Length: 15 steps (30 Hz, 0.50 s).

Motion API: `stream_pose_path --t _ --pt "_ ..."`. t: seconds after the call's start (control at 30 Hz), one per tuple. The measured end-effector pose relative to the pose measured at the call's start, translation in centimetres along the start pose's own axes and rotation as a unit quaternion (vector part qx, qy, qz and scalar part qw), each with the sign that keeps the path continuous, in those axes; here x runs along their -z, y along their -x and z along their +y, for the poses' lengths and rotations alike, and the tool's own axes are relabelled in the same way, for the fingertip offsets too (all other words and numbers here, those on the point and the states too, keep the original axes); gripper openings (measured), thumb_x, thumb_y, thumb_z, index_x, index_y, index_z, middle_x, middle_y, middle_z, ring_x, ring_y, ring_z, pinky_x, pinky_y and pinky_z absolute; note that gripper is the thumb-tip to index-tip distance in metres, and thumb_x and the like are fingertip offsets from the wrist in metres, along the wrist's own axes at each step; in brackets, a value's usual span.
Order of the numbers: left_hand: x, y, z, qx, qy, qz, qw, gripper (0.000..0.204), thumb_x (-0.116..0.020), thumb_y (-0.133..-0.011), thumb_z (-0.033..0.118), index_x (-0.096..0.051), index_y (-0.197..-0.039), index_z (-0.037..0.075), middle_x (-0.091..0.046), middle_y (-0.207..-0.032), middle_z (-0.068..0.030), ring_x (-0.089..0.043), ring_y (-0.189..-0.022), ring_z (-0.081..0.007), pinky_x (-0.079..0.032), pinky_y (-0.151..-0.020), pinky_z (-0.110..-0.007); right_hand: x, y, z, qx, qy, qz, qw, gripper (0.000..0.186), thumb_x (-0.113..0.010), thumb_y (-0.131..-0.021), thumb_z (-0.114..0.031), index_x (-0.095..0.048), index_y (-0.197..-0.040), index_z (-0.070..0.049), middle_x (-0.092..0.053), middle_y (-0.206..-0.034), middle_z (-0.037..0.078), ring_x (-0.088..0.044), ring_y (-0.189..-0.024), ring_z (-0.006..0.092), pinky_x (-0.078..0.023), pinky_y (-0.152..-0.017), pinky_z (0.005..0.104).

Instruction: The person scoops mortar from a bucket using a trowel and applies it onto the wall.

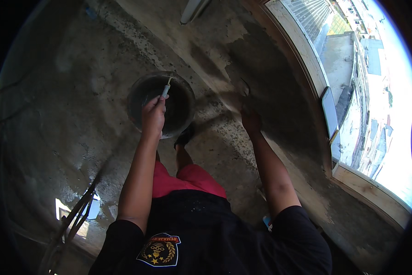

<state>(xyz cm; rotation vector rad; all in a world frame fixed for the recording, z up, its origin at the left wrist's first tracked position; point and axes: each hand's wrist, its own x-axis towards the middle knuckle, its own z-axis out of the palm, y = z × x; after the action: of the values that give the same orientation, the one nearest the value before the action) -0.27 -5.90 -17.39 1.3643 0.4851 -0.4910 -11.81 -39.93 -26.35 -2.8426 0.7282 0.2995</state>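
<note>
Unfinished-looking upstairs room, bare concrete floor (86, 123), rough cement wall (290, 117), 1 window frame (302, 47) overlooking corrugated roofing (309, 19)

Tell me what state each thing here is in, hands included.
Left hand: closed around the tool.
Tool: held, tip pointing away from the person.
Right hand: in shadow, grip unclear.
Basin: upright, open-topped, contents unclear.
Phone: at the window frame, unheld; screen state unclear.
</note>
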Motion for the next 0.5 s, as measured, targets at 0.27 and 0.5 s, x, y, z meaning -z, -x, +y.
stream_pose_path --t 0.27,0.5 --pt "1.3 0.5 -0.3 0.001 0.027 0.001 1.000 0.023 -0.050 -0.092 0.017 -0.064 -0.100 0.001 -0.033 -0.061 0.0089 -0.028 -0.054 -0.0010 -0.021 -0.048 -0.019 -0.9 0.0 -2.0 -0.094 0.010 -0.090 0.991 0.053 -0.041 -0.088 -0.052 -0.056 -0.117 -0.010 -0.058 -0.107 0.025 -0.054 -0.103 0.0397 -0.042 -0.089 0.0459" --pt "0.6 0.8 -0.8 0.011 0.046 -0.028 0.998 0.023 -0.050 -0.093 0.017 -0.064 -0.101 0.000 -0.033 -0.062 0.0088 -0.028 -0.054 -0.0010 -0.022 -0.048 -0.019 -1.5 3.8 3.6 0.078 0.128 -0.018 0.989 0.044 -0.040 -0.090 -0.048 -0.046 -0.127 -0.024 -0.061 -0.101 0.022 -0.059 -0.095 0.0373 -0.046 -0.082 0.0466"
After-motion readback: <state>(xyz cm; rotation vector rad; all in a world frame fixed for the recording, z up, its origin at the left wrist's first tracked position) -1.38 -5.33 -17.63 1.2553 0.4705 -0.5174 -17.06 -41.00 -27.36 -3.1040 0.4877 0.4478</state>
